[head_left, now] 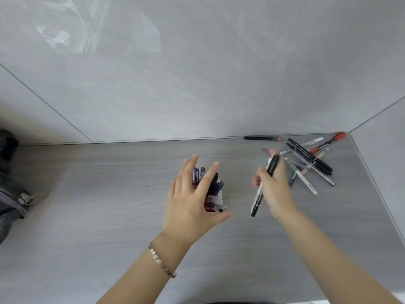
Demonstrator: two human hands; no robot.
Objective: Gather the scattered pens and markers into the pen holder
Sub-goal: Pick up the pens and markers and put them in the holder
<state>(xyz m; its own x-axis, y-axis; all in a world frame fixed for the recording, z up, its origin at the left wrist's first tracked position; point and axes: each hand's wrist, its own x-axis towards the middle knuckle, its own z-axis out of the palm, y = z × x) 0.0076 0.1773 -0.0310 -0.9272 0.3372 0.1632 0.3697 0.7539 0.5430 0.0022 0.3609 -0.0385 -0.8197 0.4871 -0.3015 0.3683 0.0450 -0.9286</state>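
A grey wood-grain desk (109, 216) meets glossy grey walls. The pen holder (215, 197) stands mid-desk, full of pens, behind her spread left hand (192, 200). Her right hand (274, 189) pinches a black marker (264, 185); loose pens (311, 161) lie in the corner.

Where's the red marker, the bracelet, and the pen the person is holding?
red marker (328, 143): head view, middle of its barrel.
bracelet (161, 261): head view, links on the left wrist.
black and white marker (272, 165): head view, black cap above the right hand (275, 189).
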